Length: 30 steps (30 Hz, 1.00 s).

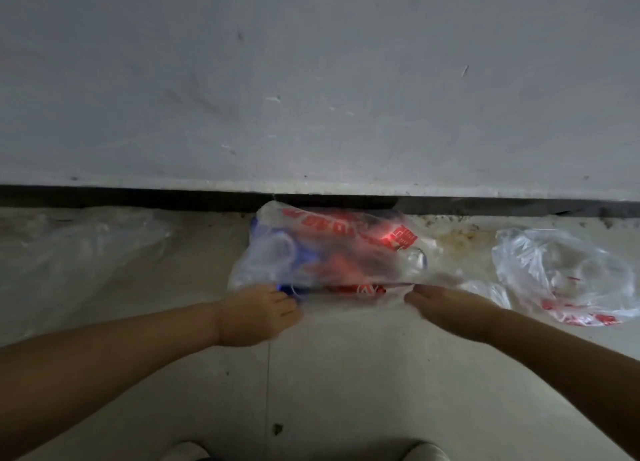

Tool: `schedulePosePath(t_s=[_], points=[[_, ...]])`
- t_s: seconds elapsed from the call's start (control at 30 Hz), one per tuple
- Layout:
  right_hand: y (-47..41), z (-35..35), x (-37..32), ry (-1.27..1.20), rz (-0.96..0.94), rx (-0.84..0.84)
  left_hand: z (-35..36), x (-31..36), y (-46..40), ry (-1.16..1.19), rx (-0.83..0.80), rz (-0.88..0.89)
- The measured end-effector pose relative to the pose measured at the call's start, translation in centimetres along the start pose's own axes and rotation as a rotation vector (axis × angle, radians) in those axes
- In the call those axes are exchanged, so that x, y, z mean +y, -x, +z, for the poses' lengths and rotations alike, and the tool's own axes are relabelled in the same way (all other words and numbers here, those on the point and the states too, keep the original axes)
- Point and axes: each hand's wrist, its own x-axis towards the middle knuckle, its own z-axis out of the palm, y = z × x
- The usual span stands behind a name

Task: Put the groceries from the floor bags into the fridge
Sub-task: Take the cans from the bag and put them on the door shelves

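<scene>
The left hand [254, 317] and right hand [446, 306] each pinch the near edge of the clear red-printed plastic bag [332, 253]. The bag lies just beyond them, against the far wall [311, 80].

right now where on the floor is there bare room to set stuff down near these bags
The widest bare floor lies on the near side of the middle bag, between the forearms. Another patch sits between the middle bag and the clear plastic on the left. It is crowded on the right, where the smaller bag lies close by. Both the left hand and right hand grip the middle bag's near edge.
</scene>
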Motion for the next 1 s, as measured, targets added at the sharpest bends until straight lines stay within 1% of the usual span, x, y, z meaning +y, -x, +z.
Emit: schedulePosePath(t_s=[0.03,0.07,0.1,0.17,0.2,0.23,0.3,0.33,0.4,0.47,0.5,0.57,0.6,0.67,0.7,0.77,0.8,0.83,0.9,0.97,1.0], points=[[-0.1,0.9,1.0,-0.010,0.036,-0.049,0.7,-0.8,0.5,-0.006,0.043,-0.013],[0.1,1.1,1.8,-0.072,0.104,-0.055,1.1,-1.4,1.0,-0.022,0.074,-0.009],[0.5,1.2,2.6,-0.159,0.195,-0.090,1.0,-2.0,1.4,-0.044,0.064,0.005],[0.8,1.2,3.4,-0.219,0.335,-0.207,0.6,-2.2,2.3,-0.012,0.007,0.012],[0.5,1.3,3.7,-0.290,0.343,-0.207,0.3,-2.1,2.8,0.012,-0.001,-0.006],[0.1,1.1,4.0,-0.404,0.345,-0.194,-0.1,-2.0,3.2,0.047,-0.049,-0.025],[-1.0,-0.5,4.4,-0.703,0.349,-0.193,0.3,-2.1,4.0,0.110,-0.127,-0.106],[-1.6,-1.2,4.8,-0.831,0.319,-0.207,0.5,-2.1,4.3,0.114,-0.129,-0.175],[-2.1,-2.1,5.6,-0.970,0.272,-0.215,0.5,-2.4,4.1,0.185,-0.072,-0.398],[-2.3,-2.6,6.4,-1.064,0.296,-0.100,-0.2,-2.4,2.8,0.362,-0.019,-0.687],[-2.4,-2.7,6.7,-1.094,0.325,-0.059,-0.3,-2.3,2.2,0.443,-0.023,-0.820],[-2.7,-3.4,6.7,-1.201,0.379,0.008,-0.1,-1.5,1.2,0.648,0.040,-1.048],[-3.0,-3.9,6.2,-1.267,0.381,0.031,-0.1,-1.1,0.8,0.691,0.102,-1.118],[-4.1,-5.0,4.9,-1.216,0.331,0.064,-0.5,-1.4,0.1,0.667,0.171,-1.209],[-4.9,-5.5,3.9,-1.135,0.302,0.067,-0.4,-2.2,-0.2,0.625,0.178,-1.257],[-6.6,-5.8,2.5,-0.998,0.233,0.021,-0.5,-4.5,-1.2,0.564,0.203,-1.336],[-7.3,-5.7,2.2,-0.963,0.231,-0.006,-0.7,-5.7,-1.9,0.571,0.219,-1.357],[-8.0,-5.6,2.1,-0.942,0.250,-0.011,-0.8,-6.7,-2.5,0.610,0.232,-1.373],[-9.0,-5.1,2.7,-0.896,0.318,0.003,-1.2,-7.8,-3.8,0.774,0.271,-1.426],[-9.9,-4.6,3.3,-0.775,0.374,0.010,-1.6,-7.9,-4.6,0.979,0.263,-1.528],[-10.4,-4.2,3.4,-0.690,0.389,0.001,-1.7,-8.1,-4.7,1.050,0.252,-1.542]])
